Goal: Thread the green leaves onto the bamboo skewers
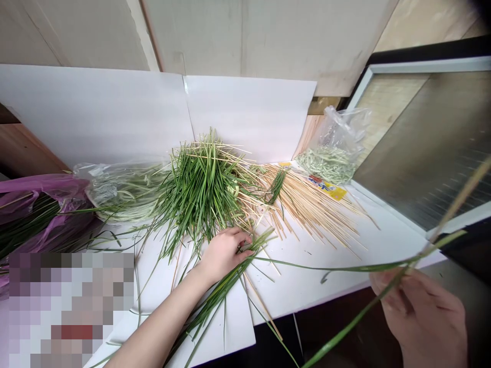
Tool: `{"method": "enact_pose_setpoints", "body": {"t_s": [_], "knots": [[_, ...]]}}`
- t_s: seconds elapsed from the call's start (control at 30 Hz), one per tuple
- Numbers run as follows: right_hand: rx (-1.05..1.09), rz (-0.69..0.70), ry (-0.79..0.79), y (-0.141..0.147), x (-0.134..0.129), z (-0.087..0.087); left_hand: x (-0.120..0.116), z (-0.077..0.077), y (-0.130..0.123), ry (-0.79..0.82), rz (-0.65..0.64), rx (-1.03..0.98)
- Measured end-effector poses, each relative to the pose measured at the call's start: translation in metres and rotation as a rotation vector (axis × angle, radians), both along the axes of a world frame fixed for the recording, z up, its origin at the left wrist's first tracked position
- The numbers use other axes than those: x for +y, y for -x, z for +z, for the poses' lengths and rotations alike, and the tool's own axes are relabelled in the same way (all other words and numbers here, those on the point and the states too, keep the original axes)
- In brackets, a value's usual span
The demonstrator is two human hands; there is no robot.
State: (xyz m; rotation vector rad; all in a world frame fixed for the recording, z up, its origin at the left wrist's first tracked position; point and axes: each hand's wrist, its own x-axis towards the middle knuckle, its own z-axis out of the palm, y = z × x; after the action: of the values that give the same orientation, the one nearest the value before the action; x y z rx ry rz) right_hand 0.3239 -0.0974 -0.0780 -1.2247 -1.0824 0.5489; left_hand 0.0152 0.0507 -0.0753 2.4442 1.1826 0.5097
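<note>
My left hand rests at the upper end of a loose bundle of long green stalks near the table's front, its thumb and fingers curled round the stalk ends. At the right, my right hand is raised beyond the table edge, with its fingers pinched on a thin wooden stick and a green stalk. A long leaf stretches from the bundle to the right hand. Behind the left hand stands a big heap of green stalks with sticks lying across its top.
Many thin wooden sticks lie fanned out on the white table. A clear bag of pale green strips stands at the back right. Another clear bag and a purple bag are on the left. A framed glass panel leans at right.
</note>
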Motion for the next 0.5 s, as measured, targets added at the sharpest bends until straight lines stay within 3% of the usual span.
{"method": "enact_pose_setpoints", "body": {"t_s": [0.1,0.2,0.27,0.5], "knots": [[-0.088,0.004,0.061,0.006,0.001,0.010,0.001,-0.003,-0.001,0.020,0.015,-0.015],[-0.467,0.302,0.237,0.007,0.006,0.023,0.001,-0.003,-0.001,0.035,0.016,-0.047],[-0.583,0.360,0.304,0.004,0.010,0.025,0.001,-0.002,-0.002,0.060,0.029,-0.084],[-0.639,0.447,0.385,-0.002,0.015,0.014,0.000,0.003,0.000,0.199,0.038,-0.174]]}}
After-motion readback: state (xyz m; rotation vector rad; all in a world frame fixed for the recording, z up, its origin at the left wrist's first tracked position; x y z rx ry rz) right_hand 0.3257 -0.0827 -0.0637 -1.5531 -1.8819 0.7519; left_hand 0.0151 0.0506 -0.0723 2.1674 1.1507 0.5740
